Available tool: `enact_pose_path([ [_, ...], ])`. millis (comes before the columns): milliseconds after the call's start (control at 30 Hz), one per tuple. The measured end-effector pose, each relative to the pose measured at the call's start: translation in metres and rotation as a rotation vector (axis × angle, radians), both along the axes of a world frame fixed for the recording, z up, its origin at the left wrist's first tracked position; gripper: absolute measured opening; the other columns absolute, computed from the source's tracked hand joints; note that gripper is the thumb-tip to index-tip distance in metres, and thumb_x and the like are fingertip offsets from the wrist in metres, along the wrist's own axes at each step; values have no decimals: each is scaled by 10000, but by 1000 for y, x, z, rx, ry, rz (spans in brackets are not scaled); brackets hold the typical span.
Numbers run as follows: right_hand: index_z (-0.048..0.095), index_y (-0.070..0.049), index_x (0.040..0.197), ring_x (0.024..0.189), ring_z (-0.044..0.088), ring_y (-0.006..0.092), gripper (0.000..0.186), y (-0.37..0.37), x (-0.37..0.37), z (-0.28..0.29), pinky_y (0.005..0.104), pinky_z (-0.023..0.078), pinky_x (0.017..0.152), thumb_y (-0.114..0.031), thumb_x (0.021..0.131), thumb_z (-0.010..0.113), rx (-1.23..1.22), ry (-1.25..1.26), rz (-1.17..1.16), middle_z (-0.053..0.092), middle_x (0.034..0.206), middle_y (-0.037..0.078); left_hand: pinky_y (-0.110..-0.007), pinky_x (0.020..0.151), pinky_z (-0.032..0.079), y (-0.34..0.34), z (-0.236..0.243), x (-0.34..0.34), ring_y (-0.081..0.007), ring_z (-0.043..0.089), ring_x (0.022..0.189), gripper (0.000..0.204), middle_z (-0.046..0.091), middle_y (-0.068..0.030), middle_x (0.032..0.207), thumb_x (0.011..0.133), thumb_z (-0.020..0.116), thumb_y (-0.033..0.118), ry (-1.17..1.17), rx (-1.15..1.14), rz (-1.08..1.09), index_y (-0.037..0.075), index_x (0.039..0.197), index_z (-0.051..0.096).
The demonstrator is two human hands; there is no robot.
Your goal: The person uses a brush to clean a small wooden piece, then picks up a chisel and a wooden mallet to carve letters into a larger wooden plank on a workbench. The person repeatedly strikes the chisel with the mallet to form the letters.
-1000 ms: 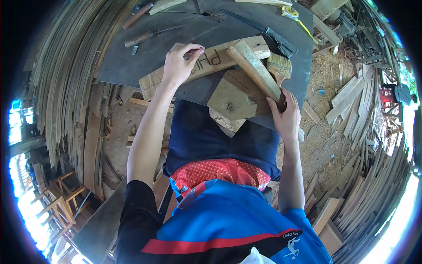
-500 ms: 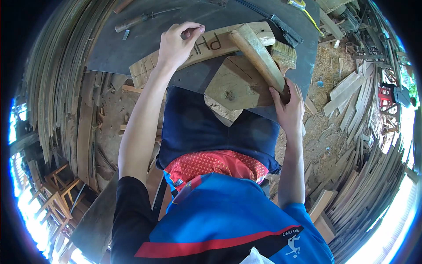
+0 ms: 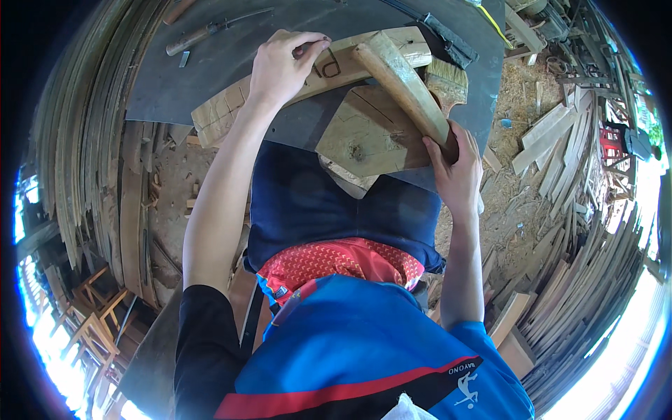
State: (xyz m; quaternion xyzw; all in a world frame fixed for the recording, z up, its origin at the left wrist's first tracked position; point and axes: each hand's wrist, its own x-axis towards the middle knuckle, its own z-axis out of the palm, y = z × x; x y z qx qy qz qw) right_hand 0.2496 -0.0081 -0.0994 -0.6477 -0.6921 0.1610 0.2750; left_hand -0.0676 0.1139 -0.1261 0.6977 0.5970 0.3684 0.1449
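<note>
My left hand [image 3: 285, 68] is raised over a curved wooden plank [image 3: 392, 52] with dark lettering on its face, and covers part of that lettering. Its thumb and fingertips are pinched together; a tiny dark speck shows at the tips, too small to name. My right hand [image 3: 458, 168] is wrapped round the lower end of a thick rounded wooden stick [image 3: 406, 84]. The stick slants up and left, its far end over the plank. Partly beneath the stick lies a flat angular wooden board [image 3: 364, 133] with a dark crack, at the table's near edge above my lap.
On the dark table [image 3: 231, 52] a paintbrush [image 3: 448, 82] sits right of the stick. Beyond are a black tool [image 3: 451, 42], a wood-handled tool [image 3: 192, 40] and a yellow tape [image 3: 495, 24]. Stacked planks [image 3: 84, 140] rise at left; timber [image 3: 549, 150] lies on the right.
The whole view has shifted slightly. My left hand's pinched fingers have moved a little right along the plank, covering more lettering. My right hand keeps its hold on the stick.
</note>
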Motion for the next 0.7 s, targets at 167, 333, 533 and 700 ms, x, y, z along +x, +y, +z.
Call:
enact_pose_path([
  [167,651,-31,1283,1034,672,369,438,0,1,-1,453,530,890,-277,953,800,13,-2,15,688,1073,161,-349,789,590,3,-5,1,-233,725,882,163,788,-62,1006,974,779,243,79,187,-43,125,1079,818],
  [333,628,-13,1303,977,692,386,448,5,5,9,458,543,826,-260,966,790,-1,-76,83,687,1058,174,-359,765,605,-3,1,6,-229,725,928,120,786,-29,1034,982,761,212,178,190,-24,114,1036,802],
  [533,561,-29,1328,797,724,418,467,15,-16,59,490,554,703,-296,1002,762,-41,88,126,716,958,214,-375,768,610,-4,0,4,-252,729,913,105,783,-24,1026,970,759,186,187,284,-60,110,1029,802],
  [700,517,-55,1344,780,729,456,498,30,-18,54,524,554,692,-340,1009,753,-83,-46,221,732,901,246,-384,748,610,-8,-5,2,-274,737,839,162,776,-28,1034,950,789,251,219,257,10,110,1028,802],
])
